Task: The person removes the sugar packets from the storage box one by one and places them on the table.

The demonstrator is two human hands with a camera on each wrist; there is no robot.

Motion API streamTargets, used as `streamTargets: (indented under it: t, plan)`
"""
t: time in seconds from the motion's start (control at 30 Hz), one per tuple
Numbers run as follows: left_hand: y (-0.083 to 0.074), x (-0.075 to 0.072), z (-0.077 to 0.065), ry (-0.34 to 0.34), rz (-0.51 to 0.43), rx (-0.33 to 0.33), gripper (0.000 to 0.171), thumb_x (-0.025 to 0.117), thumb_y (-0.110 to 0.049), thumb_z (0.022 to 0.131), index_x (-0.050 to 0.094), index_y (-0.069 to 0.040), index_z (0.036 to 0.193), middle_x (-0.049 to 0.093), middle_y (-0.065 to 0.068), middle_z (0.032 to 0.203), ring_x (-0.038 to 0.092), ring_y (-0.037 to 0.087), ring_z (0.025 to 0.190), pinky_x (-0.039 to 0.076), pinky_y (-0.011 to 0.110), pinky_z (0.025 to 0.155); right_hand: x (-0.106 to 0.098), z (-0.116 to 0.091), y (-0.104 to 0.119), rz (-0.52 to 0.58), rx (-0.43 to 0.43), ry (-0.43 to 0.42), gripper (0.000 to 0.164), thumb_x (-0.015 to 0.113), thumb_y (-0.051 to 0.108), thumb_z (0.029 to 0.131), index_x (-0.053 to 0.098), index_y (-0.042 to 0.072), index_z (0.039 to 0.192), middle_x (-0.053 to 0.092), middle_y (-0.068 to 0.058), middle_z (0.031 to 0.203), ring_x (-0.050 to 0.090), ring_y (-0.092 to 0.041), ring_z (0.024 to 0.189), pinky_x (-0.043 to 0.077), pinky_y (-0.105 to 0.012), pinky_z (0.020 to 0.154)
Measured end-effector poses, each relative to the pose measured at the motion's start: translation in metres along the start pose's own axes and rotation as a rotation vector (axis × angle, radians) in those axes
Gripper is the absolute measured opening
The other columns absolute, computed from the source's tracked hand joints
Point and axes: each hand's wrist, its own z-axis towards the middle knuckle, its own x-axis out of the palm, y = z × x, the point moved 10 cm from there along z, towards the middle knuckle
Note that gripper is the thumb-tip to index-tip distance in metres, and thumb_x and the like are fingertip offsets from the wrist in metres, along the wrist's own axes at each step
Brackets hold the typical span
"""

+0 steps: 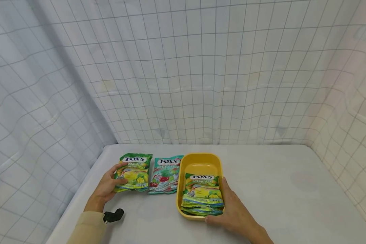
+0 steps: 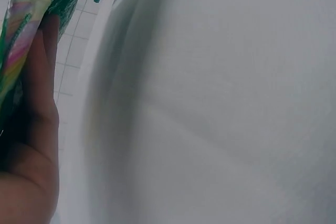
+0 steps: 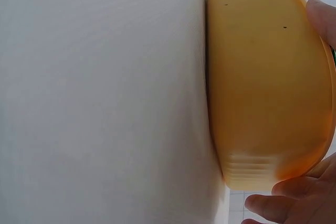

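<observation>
On the left of the white table, my left hand (image 1: 108,184) grips a green candy bag (image 1: 137,174) marked FOX'S Spring Tea, thumb and fingers over its left side. The left wrist view shows the fingers (image 2: 44,93) under the bag (image 2: 23,30). A teal Mint Blossom candy bag (image 1: 165,176) lies flat just right of it. My right hand (image 1: 233,211) holds the yellow plastic tub (image 1: 201,158) at its near right corner. Inside the tub, green Spring Tea bags (image 1: 202,191) lie stacked at the near end. In the right wrist view the tub's wall (image 3: 268,82) stands on the table.
The white table (image 1: 277,189) extends to the right of the tub. White grid-patterned curtains (image 1: 213,84) hang behind and on both sides. A small black device (image 1: 114,216) is strapped at my left wrist.
</observation>
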Motion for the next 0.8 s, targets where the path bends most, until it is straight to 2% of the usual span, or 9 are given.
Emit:
streamTargets:
  t: [0.1, 0.2, 0.33, 0.47, 0.8]
  plan:
    - [0.003, -0.002, 0.002, 0.000, 0.019, -0.013, 0.074, 0.063, 0.015, 0.088, 0.046, -0.018, 0.152, 0.038, 0.002, 0.144, 0.065, 0.017, 0.106, 0.057, 0.035, 0.087, 0.000, 0.000, 0.000, 0.001, 0.004, 0.003, 0.148, 0.081, 0.078, 0.060, 0.005, 0.006, 0.164, 0.017, -0.015, 0.167, 0.032, -0.038, 0.146, 0.032, -0.059, 0.113]
    - [0.007, -0.005, 0.004, -0.012, 0.037, -0.026, 0.073, 0.065, 0.015, 0.086, 0.048, -0.018, 0.150, 0.049, 0.004, 0.133, 0.065, 0.019, 0.104, 0.058, 0.035, 0.086, 0.000, 0.000, 0.000, 0.000, 0.004, 0.001, 0.148, 0.081, 0.078, 0.060, 0.005, 0.007, 0.164, 0.017, -0.015, 0.167, 0.032, -0.037, 0.146, 0.033, -0.059, 0.113]
    - [0.012, -0.007, 0.007, -0.011, 0.063, -0.045, 0.072, 0.065, 0.014, 0.087, 0.049, -0.017, 0.150, 0.054, 0.004, 0.128, 0.066, 0.020, 0.103, 0.058, 0.035, 0.085, 0.000, 0.000, 0.000, 0.000, 0.003, -0.006, 0.148, 0.082, 0.078, 0.060, 0.005, 0.007, 0.164, 0.017, -0.015, 0.167, 0.032, -0.037, 0.146, 0.032, -0.058, 0.113]
    - [0.016, -0.008, 0.010, -0.010, 0.103, -0.061, 0.072, 0.065, 0.013, 0.087, 0.047, -0.016, 0.150, 0.055, 0.005, 0.127, 0.066, 0.020, 0.102, 0.058, 0.035, 0.084, 0.000, 0.001, 0.000, 0.004, 0.004, -0.004, 0.148, 0.081, 0.078, 0.060, 0.004, 0.007, 0.164, 0.017, -0.014, 0.167, 0.032, -0.037, 0.146, 0.033, -0.059, 0.113]
    - [0.020, -0.009, 0.017, -0.042, 0.136, -0.091, 0.072, 0.068, 0.010, 0.086, 0.050, -0.019, 0.150, 0.051, 0.009, 0.131, 0.065, 0.020, 0.099, 0.058, 0.036, 0.082, 0.001, 0.000, -0.001, 0.005, 0.006, -0.004, 0.147, 0.083, 0.077, 0.059, 0.006, 0.008, 0.164, 0.019, -0.013, 0.167, 0.034, -0.035, 0.145, 0.033, -0.057, 0.113]
